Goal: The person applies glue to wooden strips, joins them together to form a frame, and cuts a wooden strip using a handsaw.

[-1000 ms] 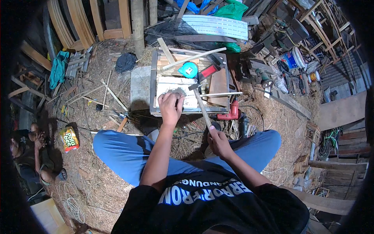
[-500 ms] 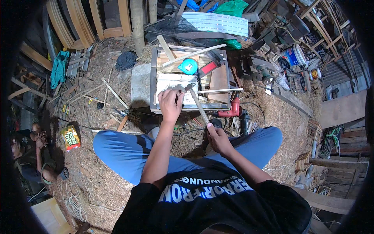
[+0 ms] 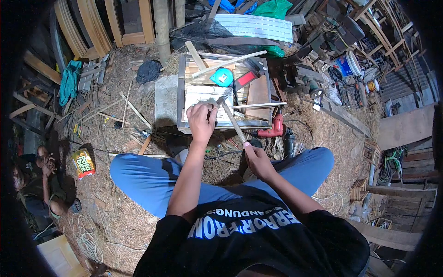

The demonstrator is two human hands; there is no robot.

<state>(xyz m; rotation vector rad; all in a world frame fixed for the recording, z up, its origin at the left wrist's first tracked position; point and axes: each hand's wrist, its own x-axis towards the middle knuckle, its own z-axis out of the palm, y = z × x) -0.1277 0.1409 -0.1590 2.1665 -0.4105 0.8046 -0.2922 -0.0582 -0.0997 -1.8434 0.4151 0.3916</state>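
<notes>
worktop (image 3: 181, 99): wooden frame on straw floor (image 3: 138, 194) | on it: teal tape measure (image 3: 222, 77), wood strip (image 3: 229, 63), dark board (image 3: 257, 94)

Wooden-handled hammer (image 3: 232, 119) tilted, head over pale metal sheet (image 3: 203, 98).

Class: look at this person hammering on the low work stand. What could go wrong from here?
1. The left hand pinches something small right beside the hammer head, so a stray blow could hit its fingers.
2. The tape measure and loose wooden strips on the work stand could jolt off.
</notes>
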